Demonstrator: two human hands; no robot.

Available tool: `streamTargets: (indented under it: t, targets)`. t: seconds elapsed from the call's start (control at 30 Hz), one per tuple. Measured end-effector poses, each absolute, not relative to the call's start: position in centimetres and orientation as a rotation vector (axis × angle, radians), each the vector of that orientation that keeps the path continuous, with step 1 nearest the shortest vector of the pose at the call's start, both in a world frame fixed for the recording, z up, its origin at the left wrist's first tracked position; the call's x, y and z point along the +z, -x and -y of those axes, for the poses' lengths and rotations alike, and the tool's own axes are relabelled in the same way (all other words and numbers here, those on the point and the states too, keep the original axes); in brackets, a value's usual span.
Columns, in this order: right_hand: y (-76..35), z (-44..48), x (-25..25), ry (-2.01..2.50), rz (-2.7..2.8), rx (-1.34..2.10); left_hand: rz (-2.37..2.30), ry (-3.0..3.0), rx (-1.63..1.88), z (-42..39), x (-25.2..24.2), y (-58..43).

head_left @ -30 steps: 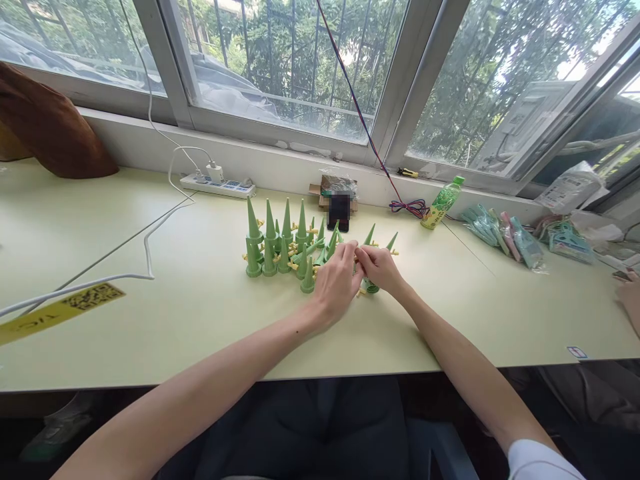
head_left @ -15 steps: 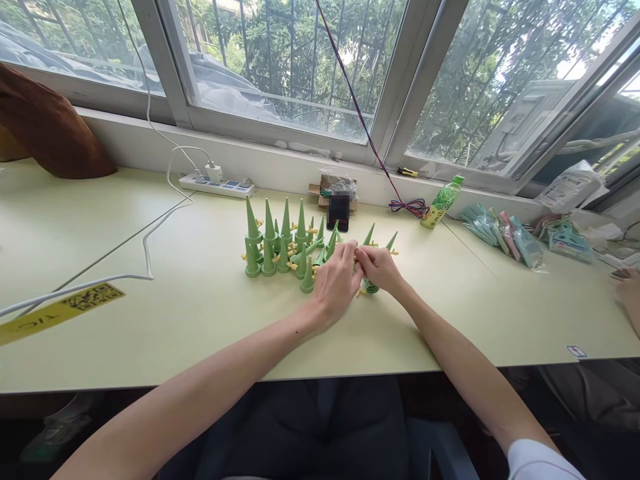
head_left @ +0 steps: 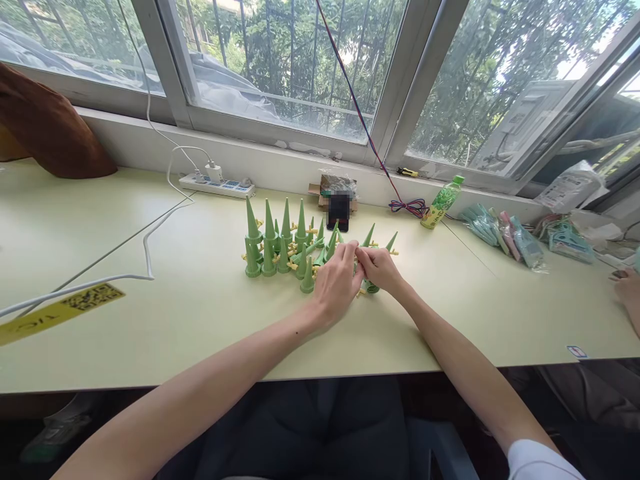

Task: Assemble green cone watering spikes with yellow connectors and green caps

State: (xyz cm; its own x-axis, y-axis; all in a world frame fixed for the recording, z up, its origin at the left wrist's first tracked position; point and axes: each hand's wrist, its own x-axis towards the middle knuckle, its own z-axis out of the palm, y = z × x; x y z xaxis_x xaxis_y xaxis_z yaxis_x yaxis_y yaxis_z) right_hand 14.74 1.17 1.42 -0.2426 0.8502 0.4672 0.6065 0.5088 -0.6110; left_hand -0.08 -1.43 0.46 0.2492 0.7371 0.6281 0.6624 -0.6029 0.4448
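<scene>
My left hand and my right hand meet at the fingertips over the right part of a group of green cones. Fingers of both hands are closed in a pinch, and whatever lies between them is hidden. Left of my hands, several green plastic cones with yellow side pieces stand upright in rows, some stacked on others. A tilted green cone shows behind my hands, and another cone leans beyond my right hand. Just left of my left wrist stands a single short cone.
Behind the cones a black phone leans on a small box. A green bottle and bagged items lie toward the right. At back left are a power strip and white cable. Another person's hand is at the right edge.
My two hands stay almost in place, with only a slight shift of the fingers. The other person's hand at the right edge has moved a little. The cones have not moved.
</scene>
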Motion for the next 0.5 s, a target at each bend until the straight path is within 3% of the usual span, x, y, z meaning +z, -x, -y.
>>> streamTargets:
  t: [0.5]
  targets:
    - [-14.79, -1.23, 1.28, 1.160, 1.934, 0.386, -1.274, -2.395, 1.304, 1.70, 0.83, 0.08]
